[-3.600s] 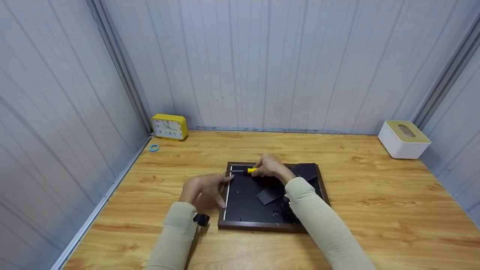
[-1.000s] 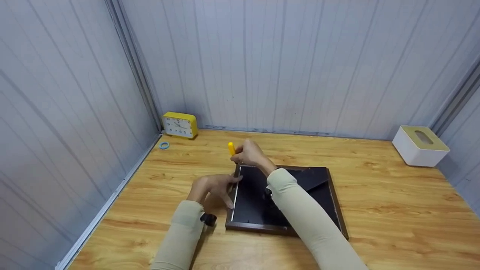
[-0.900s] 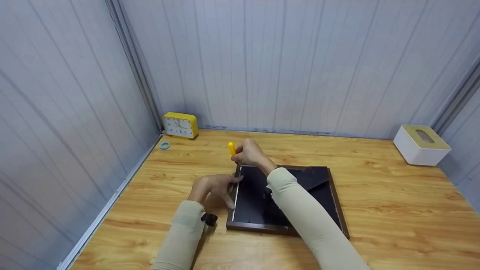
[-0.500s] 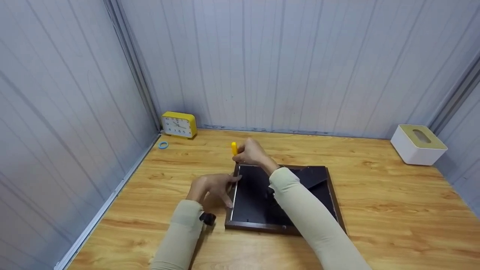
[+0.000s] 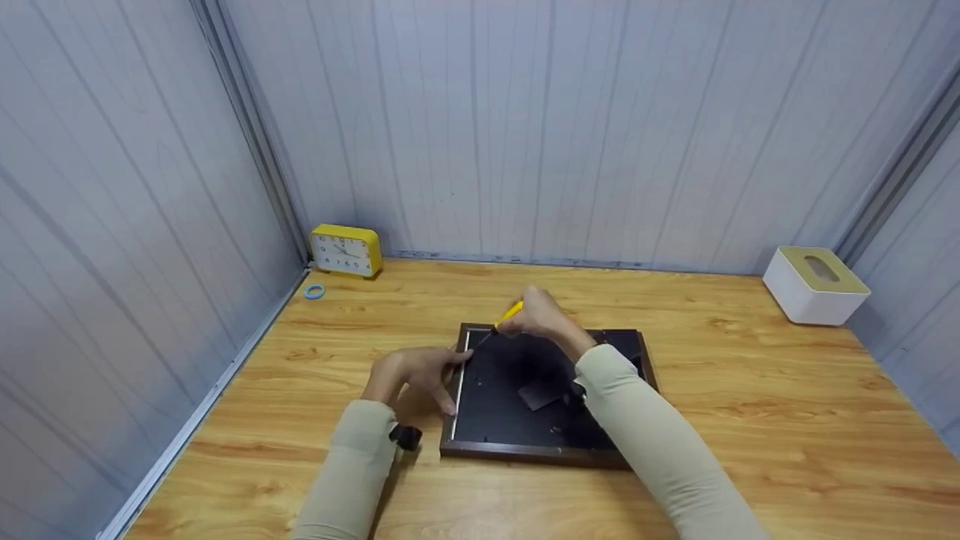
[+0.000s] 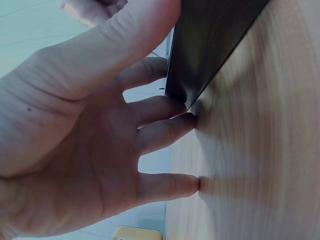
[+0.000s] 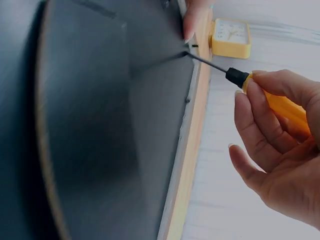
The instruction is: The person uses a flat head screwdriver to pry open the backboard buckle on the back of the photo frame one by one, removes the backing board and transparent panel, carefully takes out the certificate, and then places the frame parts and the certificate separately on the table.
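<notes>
Right hand (image 5: 538,313) pinches a yellow-handled screwdriver (image 5: 513,310), thumb pressed against curled fingers, one finger standing clear of the handle. Tool's long axis slants: dark shaft runs down and toward the person's left, tip at the black back panel (image 5: 499,416) of a picture frame (image 5: 525,451), close inside its left rim near the far corner; handle end points up and away to the far right. Frame lies back side up on the wood-grain table (image 5: 787,390). Left hand (image 5: 416,373) is spread, fingers mostly straight, thumb and forefinger at the left rim, little fingertip down on the table; forefinger tip near the screwdriver's tip. Stand flap (image 5: 540,395) partly hidden. Yellow clock (image 5: 345,251) and blue ring (image 5: 314,292) at far left, white tissue box (image 5: 816,289) at far right.
</notes>
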Available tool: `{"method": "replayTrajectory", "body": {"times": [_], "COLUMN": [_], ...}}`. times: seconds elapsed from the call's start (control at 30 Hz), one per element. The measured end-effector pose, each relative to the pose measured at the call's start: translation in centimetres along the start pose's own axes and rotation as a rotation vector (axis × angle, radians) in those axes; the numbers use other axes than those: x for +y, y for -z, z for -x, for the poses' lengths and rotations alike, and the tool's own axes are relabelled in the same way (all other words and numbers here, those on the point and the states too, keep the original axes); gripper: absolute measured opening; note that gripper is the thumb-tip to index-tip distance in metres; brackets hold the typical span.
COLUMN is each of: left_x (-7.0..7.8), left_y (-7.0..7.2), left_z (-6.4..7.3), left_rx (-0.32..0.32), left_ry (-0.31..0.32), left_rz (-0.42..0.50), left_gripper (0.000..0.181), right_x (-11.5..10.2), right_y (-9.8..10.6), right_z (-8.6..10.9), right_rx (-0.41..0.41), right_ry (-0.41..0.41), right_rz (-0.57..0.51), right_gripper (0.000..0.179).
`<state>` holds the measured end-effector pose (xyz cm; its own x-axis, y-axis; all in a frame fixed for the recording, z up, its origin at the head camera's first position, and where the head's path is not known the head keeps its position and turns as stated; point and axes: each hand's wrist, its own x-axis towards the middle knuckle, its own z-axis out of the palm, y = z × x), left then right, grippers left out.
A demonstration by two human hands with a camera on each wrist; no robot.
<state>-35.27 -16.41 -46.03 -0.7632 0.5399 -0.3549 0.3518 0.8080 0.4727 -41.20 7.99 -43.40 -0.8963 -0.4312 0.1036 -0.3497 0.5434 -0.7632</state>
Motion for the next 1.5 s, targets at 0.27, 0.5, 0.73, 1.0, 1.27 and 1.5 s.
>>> {"method": "replayTrajectory", "body": {"times": [0.27,0.5,0.73,1.0,1.27,1.5], "left_x": [0.0,0.0,-0.1,0.0,-0.1,0.7], "left_y": [-0.3,-0.1,-0.1,-0.2,-0.4,-0.4], "left_z": [0.2,0.2,0.1,0.1,0.1,0.4], "left_rx": [-0.01,-0.008,-0.014,0.005,0.004,0.031], "left_ry": [0.028,0.014,-0.015,-0.003,0.008,0.066], "left_rz": [0.063,0.06,0.033,0.052,0.067,0.039], "left_gripper": [0.111,0.11,0.109,0.109,0.115,0.115], "right_x": [2.1,3.6,6.2,10.1,12.2,13.2], "right_y": [1.4,2.7,6.3,12.2,12.3,12.6], "right_z": [2.2,4.4,8.7,15.2,18.9,18.5], "right_rx": [-0.177,-0.244,-0.179,-0.184,-0.371,-0.37], "right_ry": [0.068,0.059,0.035,-0.036,-0.035,-0.021], "right_rz": [0.183,0.254,0.193,0.136,0.167,0.132], "right_gripper": [0.007,0.006,0.044,0.111,0.121,0.111]}}
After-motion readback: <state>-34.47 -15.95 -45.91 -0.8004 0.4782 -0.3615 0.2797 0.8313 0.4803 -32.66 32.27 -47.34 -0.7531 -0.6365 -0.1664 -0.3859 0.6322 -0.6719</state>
